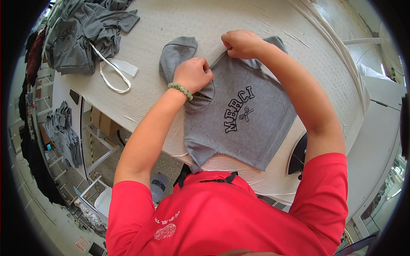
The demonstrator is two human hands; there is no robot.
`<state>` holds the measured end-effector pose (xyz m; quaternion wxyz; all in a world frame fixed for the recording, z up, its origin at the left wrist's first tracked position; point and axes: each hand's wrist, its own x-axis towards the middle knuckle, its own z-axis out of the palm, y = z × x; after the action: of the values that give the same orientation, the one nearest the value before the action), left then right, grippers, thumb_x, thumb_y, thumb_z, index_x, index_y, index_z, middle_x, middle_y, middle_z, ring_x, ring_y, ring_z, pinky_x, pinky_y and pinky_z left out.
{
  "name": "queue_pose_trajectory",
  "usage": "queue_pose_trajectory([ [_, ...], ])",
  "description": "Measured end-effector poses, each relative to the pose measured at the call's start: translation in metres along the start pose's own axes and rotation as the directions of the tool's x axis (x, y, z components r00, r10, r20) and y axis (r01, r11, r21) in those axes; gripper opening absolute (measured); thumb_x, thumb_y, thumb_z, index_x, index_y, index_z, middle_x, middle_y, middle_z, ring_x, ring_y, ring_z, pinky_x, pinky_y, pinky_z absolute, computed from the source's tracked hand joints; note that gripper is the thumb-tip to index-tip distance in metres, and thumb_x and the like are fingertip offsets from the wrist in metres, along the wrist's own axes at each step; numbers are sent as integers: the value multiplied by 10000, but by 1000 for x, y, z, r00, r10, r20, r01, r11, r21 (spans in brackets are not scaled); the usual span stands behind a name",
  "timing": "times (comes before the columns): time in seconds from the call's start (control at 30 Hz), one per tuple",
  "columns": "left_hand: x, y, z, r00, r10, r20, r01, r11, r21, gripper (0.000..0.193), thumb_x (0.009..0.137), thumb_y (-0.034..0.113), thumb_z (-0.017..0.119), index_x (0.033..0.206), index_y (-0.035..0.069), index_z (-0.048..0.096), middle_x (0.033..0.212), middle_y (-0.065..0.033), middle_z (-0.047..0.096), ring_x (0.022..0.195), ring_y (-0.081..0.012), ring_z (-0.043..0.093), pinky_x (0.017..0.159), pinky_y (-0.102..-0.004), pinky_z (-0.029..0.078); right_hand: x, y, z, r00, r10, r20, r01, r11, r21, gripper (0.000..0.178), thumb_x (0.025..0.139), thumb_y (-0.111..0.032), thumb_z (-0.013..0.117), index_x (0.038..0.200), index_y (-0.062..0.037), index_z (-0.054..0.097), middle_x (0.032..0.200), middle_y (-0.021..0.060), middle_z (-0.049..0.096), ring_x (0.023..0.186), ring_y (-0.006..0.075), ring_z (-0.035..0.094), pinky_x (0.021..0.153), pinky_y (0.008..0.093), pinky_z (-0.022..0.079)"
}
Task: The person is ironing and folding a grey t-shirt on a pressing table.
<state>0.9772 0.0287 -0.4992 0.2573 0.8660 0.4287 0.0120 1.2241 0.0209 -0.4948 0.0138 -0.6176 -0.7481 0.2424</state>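
Note:
A small grey T-shirt [252,128] with dark lettering and a bow print lies flat on the white padded table [171,30]. My left hand [193,74], with a green bead bracelet on the wrist, is closed on the shirt's fabric at the neckline. My right hand [241,44] pinches the shirt's shoulder edge near the far sleeve. One grey sleeve [177,53] sticks out beyond my left hand. My red shirt fills the bottom of the view.
A heap of grey garments [81,34] lies at the table's far left, with a white strap loop [113,74] beside it. More grey clothes hang on a rack [64,132] below the table's left edge. A dark iron-like object [299,155] sits at the near right edge.

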Motion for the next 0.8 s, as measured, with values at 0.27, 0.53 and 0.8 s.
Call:
queue_pose_trajectory([
  [0.27, -2, 4, 1, 977, 213, 3, -195, 891, 410, 286, 901, 172, 652, 1165, 94, 728, 1326, -76, 703, 1020, -276, 732, 809, -439, 593, 7, 17, 5, 998, 62, -7, -59, 976, 207, 229, 870, -281, 748, 1005, -97, 722, 954, 97, 763, 941, 312, 714, 817, 445, 551],
  [0.53, 33, -5, -18, 709, 633, 313, -687, 517, 510, 466, 961, 133, 557, 1415, 105, 654, 1568, 3, 564, 1192, -222, 649, 887, -349, 559, -12, 20, 16, 981, 156, -118, -129, 969, 208, 288, 885, -349, 766, 1033, -103, 739, 986, 100, 754, 946, 298, 718, 821, 431, 563],
  [0.8, 37, -20, -13, 692, 669, 271, -701, 534, 472, 464, 955, 128, 568, 1410, 90, 655, 1617, 42, 515, 1249, -225, 616, 885, -360, 554, -92, 104, -20, 870, 407, -278, -459, 875, -154, 318, 844, -219, 687, 1138, -106, 736, 1253, 136, 674, 1232, 345, 617, 1071, 471, 480],
])
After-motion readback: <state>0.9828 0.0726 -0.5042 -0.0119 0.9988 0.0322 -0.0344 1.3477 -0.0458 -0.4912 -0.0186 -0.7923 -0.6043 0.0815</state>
